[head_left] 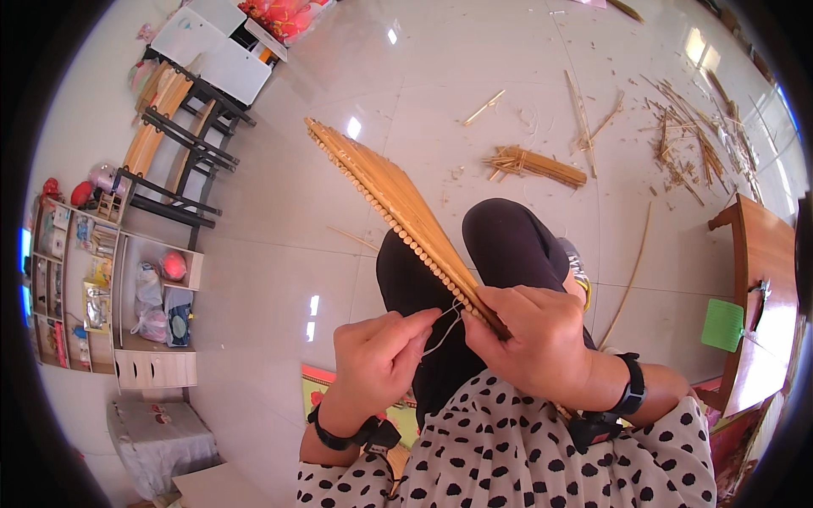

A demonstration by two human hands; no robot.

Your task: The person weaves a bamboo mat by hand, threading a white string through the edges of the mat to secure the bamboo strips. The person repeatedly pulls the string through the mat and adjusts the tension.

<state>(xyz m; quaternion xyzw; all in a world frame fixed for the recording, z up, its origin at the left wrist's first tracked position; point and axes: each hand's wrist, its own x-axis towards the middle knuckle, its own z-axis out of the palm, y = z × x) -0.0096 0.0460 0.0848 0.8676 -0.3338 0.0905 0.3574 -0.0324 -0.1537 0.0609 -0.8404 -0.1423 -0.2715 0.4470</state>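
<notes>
A flat panel of yellow-brown plant stalks (400, 203) lies slanted over my knees, its row of round cut ends facing left. My right hand (538, 339) is closed around the panel's near end, thumb by the stalk ends and fingers over the far side. A thin pale string (438, 341) comes out by the lowest stalk ends. My left hand (378, 360) pinches this string between thumb and index finger, just left of the panel. Part of the string is hidden behind the left fingers.
On the tiled floor ahead lie a bundle of stalks (542, 166), a heap of loose stalks (694, 135) and scattered scraps. A wooden stool (762, 254) with a green card (722, 325) stands right. Shelves (157, 368) and stacked black-legged furniture (190, 135) line the left.
</notes>
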